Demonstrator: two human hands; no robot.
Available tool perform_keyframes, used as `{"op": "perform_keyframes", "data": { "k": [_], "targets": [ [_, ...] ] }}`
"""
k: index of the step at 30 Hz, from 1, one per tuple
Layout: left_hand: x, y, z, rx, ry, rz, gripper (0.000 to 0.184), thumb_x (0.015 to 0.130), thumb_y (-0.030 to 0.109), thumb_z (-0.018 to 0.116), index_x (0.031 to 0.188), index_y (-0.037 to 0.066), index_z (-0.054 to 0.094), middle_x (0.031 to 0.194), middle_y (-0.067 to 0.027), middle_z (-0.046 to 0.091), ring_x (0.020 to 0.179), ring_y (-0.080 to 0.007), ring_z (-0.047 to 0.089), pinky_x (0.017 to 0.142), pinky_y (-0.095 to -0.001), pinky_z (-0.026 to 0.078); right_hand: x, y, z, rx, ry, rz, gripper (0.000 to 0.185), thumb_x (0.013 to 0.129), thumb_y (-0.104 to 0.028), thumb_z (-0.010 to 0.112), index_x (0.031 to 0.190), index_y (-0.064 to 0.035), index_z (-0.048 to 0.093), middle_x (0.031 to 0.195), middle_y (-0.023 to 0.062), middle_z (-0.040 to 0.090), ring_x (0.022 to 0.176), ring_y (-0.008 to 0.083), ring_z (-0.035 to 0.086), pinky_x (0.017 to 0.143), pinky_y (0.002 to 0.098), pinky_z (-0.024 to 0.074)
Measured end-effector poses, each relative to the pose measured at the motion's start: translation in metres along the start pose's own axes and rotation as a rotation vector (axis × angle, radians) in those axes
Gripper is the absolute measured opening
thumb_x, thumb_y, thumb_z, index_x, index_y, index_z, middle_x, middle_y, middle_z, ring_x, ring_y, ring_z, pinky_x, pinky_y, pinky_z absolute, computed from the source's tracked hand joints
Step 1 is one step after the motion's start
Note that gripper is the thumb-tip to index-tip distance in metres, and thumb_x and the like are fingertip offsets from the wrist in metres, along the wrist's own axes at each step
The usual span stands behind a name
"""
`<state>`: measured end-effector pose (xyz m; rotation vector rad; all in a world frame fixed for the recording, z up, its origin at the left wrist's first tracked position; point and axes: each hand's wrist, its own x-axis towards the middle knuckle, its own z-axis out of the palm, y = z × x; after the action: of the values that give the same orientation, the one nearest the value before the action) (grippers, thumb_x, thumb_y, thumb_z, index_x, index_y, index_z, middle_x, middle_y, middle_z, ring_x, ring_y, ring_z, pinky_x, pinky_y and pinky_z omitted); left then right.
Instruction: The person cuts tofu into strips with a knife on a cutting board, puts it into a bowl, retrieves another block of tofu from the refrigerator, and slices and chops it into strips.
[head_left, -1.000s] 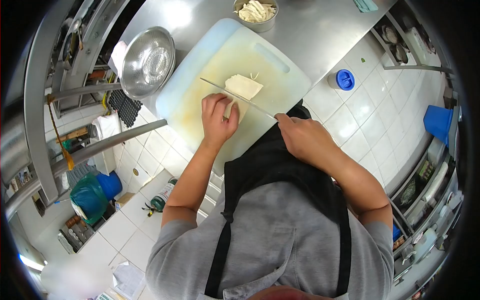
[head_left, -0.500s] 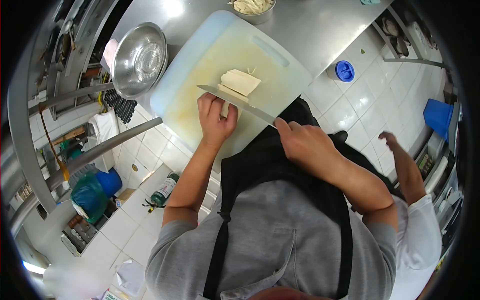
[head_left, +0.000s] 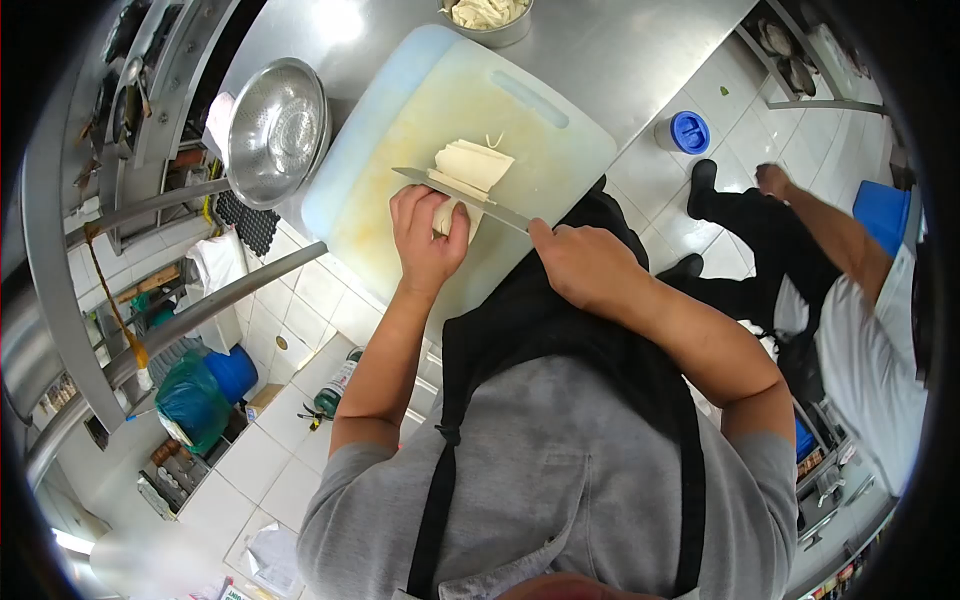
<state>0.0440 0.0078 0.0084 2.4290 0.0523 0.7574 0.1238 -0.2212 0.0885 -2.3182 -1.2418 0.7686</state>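
On the pale cutting board [head_left: 400, 130], my left hand [head_left: 428, 232] has its fingers curled over a block of whitish food [head_left: 448, 219], pressing it down. My right hand [head_left: 585, 262] grips the handle of a long knife [head_left: 465, 196], whose blade lies across the food right beside the left fingertips. Just beyond the blade rests a stack of cut pale slices [head_left: 474, 163], with a thin curled strip [head_left: 494, 140] near its upper edge.
A metal colander [head_left: 276, 133] stands left of the board, and a metal bowl of pale strips [head_left: 487, 14] stands beyond it. A container with a blue lid [head_left: 690, 132] is on the right. Another person in a white top [head_left: 870, 370] is at the right, one arm extended.
The blade now lies by the left fingers, with a new slice against the stack. The other person has come into view at the right and moved past behind me.
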Motion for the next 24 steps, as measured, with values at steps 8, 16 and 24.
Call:
{"op": "perform_keyframes", "data": {
  "k": [8,16,24],
  "targets": [
    [0.042,0.009,-0.027,0.121,-0.341,0.037,0.029,0.083,0.018,0.074,0.108,0.007,0.064,0.111,-0.0131,0.062,0.102,-0.0294,0.057,0.102,-0.0457,0.035,0.002,0.002,0.004,0.071,-0.040,0.076,0.017,0.091,-0.008,0.049,0.104,0.0019,0.052,0.072,0.0209,0.066,0.068,0.0409,0.067,0.061,0.0521,0.0528],
    [0.073,0.017,-0.022,0.313,-0.184,0.154,0.018,0.089,0.013,0.065,0.106,0.006,0.067,0.111,-0.0152,0.063,0.107,-0.0301,0.056,0.102,-0.0446,0.034,0.002,0.002,0.004,0.028,-0.047,0.075,0.019,0.091,-0.009,0.049,0.104,0.0044,0.052,0.074,0.0217,0.068,0.070,0.0405,0.070,0.062,0.0503,0.0559],
    [0.029,0.014,-0.008,0.012,-0.037,0.057,0.009,0.080,0.008,0.072,0.086,0.005,0.066,0.093,-0.0108,0.061,0.090,-0.0312,0.056,0.083,-0.0426,0.042,0.002,0.001,0.001,0.023,-0.040,0.060,0.018,0.090,-0.009,0.050,0.102,0.0047,0.053,0.071,0.0212,0.067,0.070,0.0409,0.070,0.061,0.0503,0.0557]
  ]
}}
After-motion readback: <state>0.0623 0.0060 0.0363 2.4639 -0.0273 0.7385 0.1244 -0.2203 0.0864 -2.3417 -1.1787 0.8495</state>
